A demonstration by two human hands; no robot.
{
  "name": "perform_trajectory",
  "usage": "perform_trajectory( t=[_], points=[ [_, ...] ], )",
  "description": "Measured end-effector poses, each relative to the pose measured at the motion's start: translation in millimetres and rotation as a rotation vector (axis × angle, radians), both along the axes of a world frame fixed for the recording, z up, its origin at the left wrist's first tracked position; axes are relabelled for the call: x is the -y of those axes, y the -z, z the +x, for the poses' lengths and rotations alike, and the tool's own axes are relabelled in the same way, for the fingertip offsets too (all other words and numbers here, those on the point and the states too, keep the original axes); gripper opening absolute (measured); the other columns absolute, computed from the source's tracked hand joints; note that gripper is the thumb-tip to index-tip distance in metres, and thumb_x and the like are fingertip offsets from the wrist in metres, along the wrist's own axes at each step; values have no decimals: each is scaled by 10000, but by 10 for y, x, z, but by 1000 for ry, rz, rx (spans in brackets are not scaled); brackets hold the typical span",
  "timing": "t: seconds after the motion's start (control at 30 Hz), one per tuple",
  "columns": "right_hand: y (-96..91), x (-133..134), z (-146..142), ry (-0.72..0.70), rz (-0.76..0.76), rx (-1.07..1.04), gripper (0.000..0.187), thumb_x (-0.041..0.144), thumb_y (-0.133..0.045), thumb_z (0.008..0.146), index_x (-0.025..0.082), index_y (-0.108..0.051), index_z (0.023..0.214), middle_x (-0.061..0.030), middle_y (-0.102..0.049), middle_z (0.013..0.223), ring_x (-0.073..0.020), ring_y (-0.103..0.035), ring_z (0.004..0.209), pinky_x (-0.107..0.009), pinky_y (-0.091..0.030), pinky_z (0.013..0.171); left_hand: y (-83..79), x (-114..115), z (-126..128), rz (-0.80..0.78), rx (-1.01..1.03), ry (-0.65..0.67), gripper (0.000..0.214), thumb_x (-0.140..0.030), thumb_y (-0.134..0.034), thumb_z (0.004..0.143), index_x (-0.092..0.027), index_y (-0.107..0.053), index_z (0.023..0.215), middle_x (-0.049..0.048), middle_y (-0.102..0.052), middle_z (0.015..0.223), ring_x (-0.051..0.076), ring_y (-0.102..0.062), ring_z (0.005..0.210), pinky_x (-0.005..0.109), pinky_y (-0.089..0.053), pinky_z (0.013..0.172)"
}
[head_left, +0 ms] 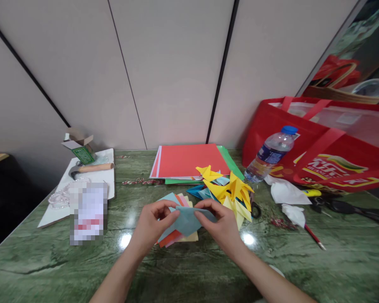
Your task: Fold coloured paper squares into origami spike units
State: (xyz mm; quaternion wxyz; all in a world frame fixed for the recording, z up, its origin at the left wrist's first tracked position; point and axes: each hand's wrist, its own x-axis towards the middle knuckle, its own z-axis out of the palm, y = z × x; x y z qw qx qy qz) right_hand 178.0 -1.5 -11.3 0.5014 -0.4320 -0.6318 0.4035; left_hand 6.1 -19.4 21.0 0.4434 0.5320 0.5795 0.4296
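Both my hands hold one small blue-grey paper (187, 221) just above the green marble table (177, 273). My left hand (153, 225) pinches its left side with thumb and fingers closed. My right hand (219, 223) pinches the right side the same way. Under the paper lies a small stack of coloured squares (177, 240), pink, orange and yellow. Just beyond my right hand sits a pile of folded yellow paper figures (230, 191) with some blue ones (200, 192) beside them.
A stack of large red and green sheets (189, 162) lies at the back. A water bottle (270, 153) leans on a red bag (322, 143) to the right. Crumpled tissues (286, 193), a pencil (314, 237) and scissors (255, 209) lie right; a hammer (88, 169) and small box (80, 149) left.
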Motion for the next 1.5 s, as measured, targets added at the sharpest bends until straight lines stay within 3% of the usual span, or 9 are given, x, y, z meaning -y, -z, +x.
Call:
perform_trajectory(
  t=[0.1, 0.2, 0.3, 0.53, 0.73, 0.87, 1.13, 1.3, 1.5],
  points=[
    [-60, 36, 20, 21, 235, 41, 101, 119, -560, 728, 199, -619, 714, -30, -630, 706, -175, -597, 701, -288, -480, 642, -39, 38, 33, -12, 17, 56, 215, -288, -640, 674, -147, -659, 834, -44, -532, 442, 88, -441, 397, 199, -342, 420],
    [-100, 66, 44, 7, 421, 89, 164, 93, -540, 747, 220, -644, 751, -37, -638, 729, -179, -595, 729, -314, -483, 658, -64, 74, 73, 30, 17, 65, 210, -253, -646, 664, -167, -679, 853, 18, -673, 597, 146, -584, 527, 239, -448, 524],
    [-130, 84, 62, 6, 566, 138, 212, 62, -550, 742, 235, -663, 788, -38, -644, 742, -174, -587, 727, -339, -484, 686, -76, 92, 94, 70, -44, 43, 167, -216, -656, 643, -195, -722, 796, 40, -722, 692, 195, -643, 649, 278, -490, 629],
    [-143, 71, 72, 42, 679, 201, 251, 50, -563, 738, 269, -672, 797, -26, -634, 751, -177, -561, 736, -421, -445, 774, -43, 87, 97, 248, -80, 24, 153, -183, -672, 640, -274, -745, 739, 14, -740, 767, 207, -663, 725, 293, -500, 716],
    [-131, 87, 73, 82, 637, 178, 215, 75, -569, 737, 257, -660, 807, -41, -608, 804, -199, -550, 805, -418, -440, 769, -2, 107, 83, 326, -136, -31, 131, -216, -677, 654, -303, -742, 725, 4, -739, 729, 217, -660, 721, 318, -498, 728],
    [-86, 90, 66, 159, 513, 113, 178, 85, -592, 714, 242, -660, 764, -72, -531, 990, -234, -515, 936, -421, -437, 785, 1, 102, 55, 315, -135, -57, 173, -193, -684, 643, -324, -736, 743, -12, -740, 761, 219, -663, 781, 330, -482, 798],
    [-40, 43, 33, 95, 247, -164, 167, 62, -635, 657, 225, -659, 689, -63, -440, 1203, -250, -437, 1137, -410, -389, 921, -46, 103, 81, 272, -54, -57, 180, -154, -685, 625, -303, -740, 709, -8, -740, 747, 209, -673, 759, 305, -514, 759],
    [-54, 10, 27, 18, 73, -222, 101, 130, -698, 622, 215, -655, 654, -65, -558, 1063, -236, -527, 1017, -339, -451, 816, -81, 103, 93, 278, -26, -45, 180, -142, -677, 631, -288, -742, 713, -1, -741, 746, 198, -678, 722, 281, -532, 708],
    [-69, 19, 21, -6, 18, -180, 111, 256, -754, 580, 206, -666, 625, -23, -596, 740, -174, -558, 711, -278, -467, 619, -83, 86, 81, 306, -33, -21, 158, -146, -663, 643, -269, -743, 703, 4, -741, 728, 195, -680, 704, 278, -539, 691]
  ],
)
